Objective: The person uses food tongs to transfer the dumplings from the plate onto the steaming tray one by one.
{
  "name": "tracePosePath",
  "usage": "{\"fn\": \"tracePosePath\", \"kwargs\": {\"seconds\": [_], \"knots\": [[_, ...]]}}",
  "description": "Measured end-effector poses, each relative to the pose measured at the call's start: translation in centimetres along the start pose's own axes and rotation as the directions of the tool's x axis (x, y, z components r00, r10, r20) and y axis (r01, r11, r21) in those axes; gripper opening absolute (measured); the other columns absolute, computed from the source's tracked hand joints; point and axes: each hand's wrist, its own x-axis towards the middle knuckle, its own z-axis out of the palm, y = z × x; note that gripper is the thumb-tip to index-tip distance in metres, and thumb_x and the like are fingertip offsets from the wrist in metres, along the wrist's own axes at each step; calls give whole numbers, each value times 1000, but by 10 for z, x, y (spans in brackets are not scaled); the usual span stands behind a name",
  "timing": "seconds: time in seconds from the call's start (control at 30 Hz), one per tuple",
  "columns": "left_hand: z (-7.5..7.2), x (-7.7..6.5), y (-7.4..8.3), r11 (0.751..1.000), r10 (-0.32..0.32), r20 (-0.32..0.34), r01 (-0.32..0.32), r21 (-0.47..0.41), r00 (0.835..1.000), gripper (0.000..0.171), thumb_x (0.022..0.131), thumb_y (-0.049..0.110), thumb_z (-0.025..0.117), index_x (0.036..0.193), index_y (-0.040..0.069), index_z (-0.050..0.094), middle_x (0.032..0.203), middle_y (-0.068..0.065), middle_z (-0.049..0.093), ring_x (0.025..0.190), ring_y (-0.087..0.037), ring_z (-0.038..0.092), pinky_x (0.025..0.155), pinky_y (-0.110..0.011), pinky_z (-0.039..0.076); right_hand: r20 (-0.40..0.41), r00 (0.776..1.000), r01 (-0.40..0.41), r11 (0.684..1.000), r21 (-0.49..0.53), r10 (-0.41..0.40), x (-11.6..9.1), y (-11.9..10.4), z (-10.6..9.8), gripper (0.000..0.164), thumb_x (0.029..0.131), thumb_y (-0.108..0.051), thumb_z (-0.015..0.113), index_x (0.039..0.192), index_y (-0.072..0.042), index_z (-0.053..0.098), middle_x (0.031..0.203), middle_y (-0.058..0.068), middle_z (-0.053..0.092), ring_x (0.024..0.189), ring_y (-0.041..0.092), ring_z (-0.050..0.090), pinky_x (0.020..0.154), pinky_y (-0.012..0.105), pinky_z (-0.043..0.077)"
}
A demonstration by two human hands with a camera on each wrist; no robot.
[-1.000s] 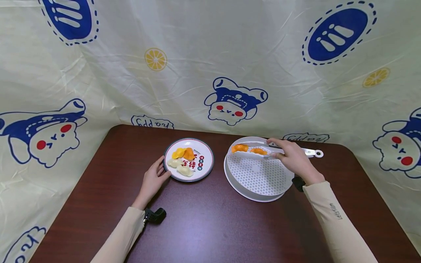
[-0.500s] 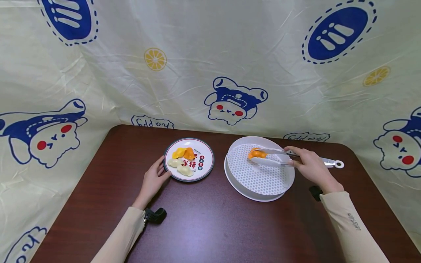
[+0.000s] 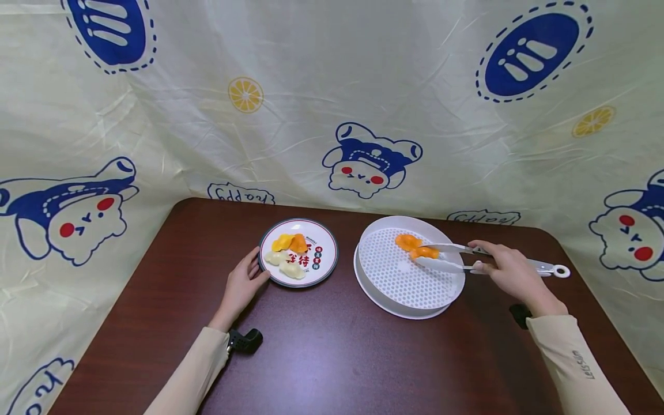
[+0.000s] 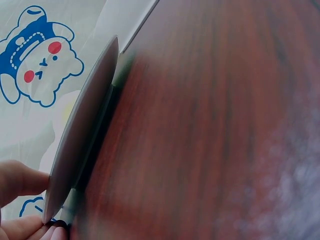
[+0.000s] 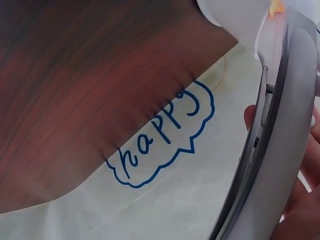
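Observation:
On the left, a small round plate (image 3: pixel 327 262) with a dark rim bears yellow, orange and whitish dumpling-like pieces (image 3: pixel 290 268). My left hand (image 3: pixel 244 287) grips its left rim, thumb above and fingers below in the left wrist view. My right hand (image 3: pixel 510 275) holds metal tongs (image 3: pixel 544 267), whose arms reach left over a white round steamer basket (image 3: pixel 399 288) with a perforated floor. One orange dumpling-like piece (image 3: pixel 425 252) lies between the tong tips; whether they squeeze it I cannot tell. Another orange piece (image 3: pixel 407 242) touches or overlaps it at the upper left.
Beneath the basket is a white round base (image 3: pixel 410 314) with a slightly wider edge. Both stand on a dark brown wooden table (image 3: pixel 321 357) with rounded far corners. A pale printed cloth (image 3: pixel 290 144) hangs behind the table's far edge.
The right hand and tongs have drawn to the right and slightly nearer. The orange pieces have shifted right from the basket's far left side. Left hand and plate have stayed put.

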Motion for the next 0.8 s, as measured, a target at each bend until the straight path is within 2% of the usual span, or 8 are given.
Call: {"fn": "tracePosePath", "kwargs": {"seconds": [0.23, 0.37, 0.53, 0.63, 0.8], "knots": [[0, -1, 0, 1000, -6, -4, 6, -6, 1000, 68, 88, 4, 63, 147, -4, 31, 148, -23, 34, 130, -32, 42, 106, -36, 40, 3, 1000, 21, 1000, -24, -21, -1, 2, -4, 42, 84, -7, 68, 124, -1, 56, 82, 6, 60, 69, 23, 48, 58, 33, 36], [0, -1, -1, 1000, 0, -8, 0, -13, 1000, 67, 88, 2, 63, 146, -5, 31, 147, -23, 35, 130, -32, 42, 106, -36, 39, 36, 999, -3, 999, -34, 4, 0, -1, -7, 45, 84, -9, 69, 126, -1, 55, 91, 14, 61, 72, 25, 48, 60, 35, 38], [0, -2, 1, 999, 30, -13, -30, -26, 999, 65, 87, 0, 62, 144, -8, 33, 146, -26, 35, 130, -34, 42, 107, -38, 39, 68, 997, -27, 999, -29, 29, 1, -5, -8, 48, 84, -11, 69, 128, 1, 53, 113, 29, 59, 83, 34, 53, 69, 50, 47], [-1, -4, 2, 999, 34, -10, -34, -33, 999, 64, 88, 1, 62, 144, -8, 33, 146, -25, 35, 130, -34, 42, 107, -38, 39, 82, 996, -36, 999, -24, 38, 1, -5, -9, 50, 84, -12, 69, 129, 1, 51, 118, 32, 56, 91, 39, 53, 78, 60, 46], [-1, -3, 3, 999, 29, -8, -30, -30, 1000, 64, 88, 1, 63, 144, -8, 33, 147, -25, 34, 130, -34, 41, 107, -38, 39, 83, 996, -41, 999, -8, 41, 0, -6, -11, 53, 85, -12, 69, 132, 2, 49, 123, 33, 53, 101, 46, 52, 84, 65, 42]]}}
